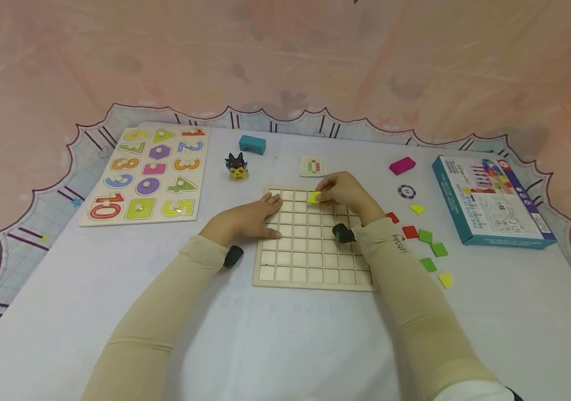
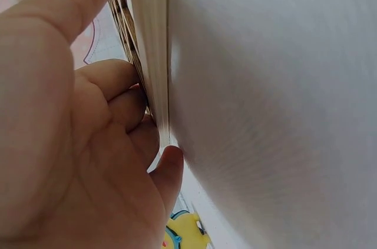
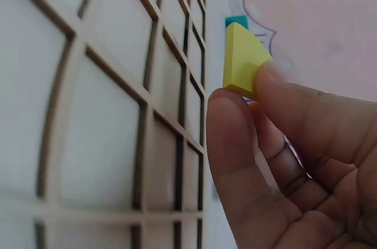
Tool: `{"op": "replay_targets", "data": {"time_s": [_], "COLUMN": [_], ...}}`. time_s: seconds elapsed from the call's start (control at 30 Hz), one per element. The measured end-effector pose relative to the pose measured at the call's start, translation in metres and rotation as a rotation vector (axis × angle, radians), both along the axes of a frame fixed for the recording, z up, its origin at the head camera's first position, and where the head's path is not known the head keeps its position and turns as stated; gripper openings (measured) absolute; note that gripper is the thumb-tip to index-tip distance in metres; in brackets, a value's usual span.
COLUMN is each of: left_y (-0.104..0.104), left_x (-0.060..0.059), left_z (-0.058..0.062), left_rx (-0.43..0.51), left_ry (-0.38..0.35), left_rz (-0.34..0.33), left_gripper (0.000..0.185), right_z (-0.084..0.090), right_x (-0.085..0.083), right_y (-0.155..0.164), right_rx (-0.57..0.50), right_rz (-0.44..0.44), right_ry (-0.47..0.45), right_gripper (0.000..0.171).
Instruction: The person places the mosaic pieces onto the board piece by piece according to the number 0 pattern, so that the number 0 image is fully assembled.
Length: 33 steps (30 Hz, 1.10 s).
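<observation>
A square wooden grid board [image 1: 293,245] lies flat on the white table. My left hand [image 1: 250,219] rests on its left edge with the fingers spread; in the left wrist view the board's side edge [image 2: 154,55] runs along the fingers. Over the far rows of the grid, my right hand [image 1: 343,192] pinches a yellow quarter-round tile [image 3: 241,60] between thumb and fingertip. Seen from the right wrist, the tile stands out above the grid lines [image 3: 76,37]. A small pattern card [image 1: 314,166] lies just beyond the board's far edge.
Loose red [image 1: 409,231], green [image 1: 438,249] and yellow tiles [image 1: 445,279] lie right of the board, near a poker chip [image 1: 407,191], a magenta block [image 1: 402,165] and a game box [image 1: 496,200]. At left are a number puzzle [image 1: 147,178], a small figurine [image 1: 237,166] and a teal block [image 1: 252,145].
</observation>
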<state>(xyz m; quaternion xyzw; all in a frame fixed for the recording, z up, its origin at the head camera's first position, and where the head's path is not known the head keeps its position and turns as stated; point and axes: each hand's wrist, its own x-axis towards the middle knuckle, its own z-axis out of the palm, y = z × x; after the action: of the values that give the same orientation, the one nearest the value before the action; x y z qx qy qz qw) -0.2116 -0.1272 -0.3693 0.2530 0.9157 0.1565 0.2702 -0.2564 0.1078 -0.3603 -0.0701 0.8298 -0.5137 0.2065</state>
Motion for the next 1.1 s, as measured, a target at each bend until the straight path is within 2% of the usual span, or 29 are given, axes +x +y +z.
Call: {"op": "replay_targets", "data": {"time_s": [0.2,0.4,0.6,0.8,0.9,1.1], "left_y": [0.0,0.0,0.001,0.002,0.001,-0.001], "left_x": [-0.001,-0.001,0.0,0.001,0.002,0.002], "left_z": [0.0,-0.001,0.0,0.002,0.005,0.006], "left_rx": [-0.008,-0.01,-0.014,0.0,0.015,0.012], "left_ry": [-0.003,-0.005,-0.004,-0.003,-0.016,-0.028], "left_rz": [0.001,-0.002,0.003,-0.003,-0.004,0.005], "left_gripper": [0.089,0.089,0.089,0.089,0.091,0.092], "right_z": [-0.006,-0.006,-0.007,-0.008,-0.007,0.001], "right_x": [0.002,0.005,0.006,0.007,0.009,0.007], "right_y": [-0.014,-0.025,-0.029,-0.031,-0.031,-0.016], "right_rx": [0.02,0.051,0.126,0.232,0.244,0.252], "right_rz": [-0.001,-0.04,-0.052,-0.028,-0.006,0.123], "right_ry": [-0.034,-0.05,-0.051,-0.007,0.002,0.029], "right_gripper": [0.019,0.018,0.015,0.016,0.019,0.025]}}
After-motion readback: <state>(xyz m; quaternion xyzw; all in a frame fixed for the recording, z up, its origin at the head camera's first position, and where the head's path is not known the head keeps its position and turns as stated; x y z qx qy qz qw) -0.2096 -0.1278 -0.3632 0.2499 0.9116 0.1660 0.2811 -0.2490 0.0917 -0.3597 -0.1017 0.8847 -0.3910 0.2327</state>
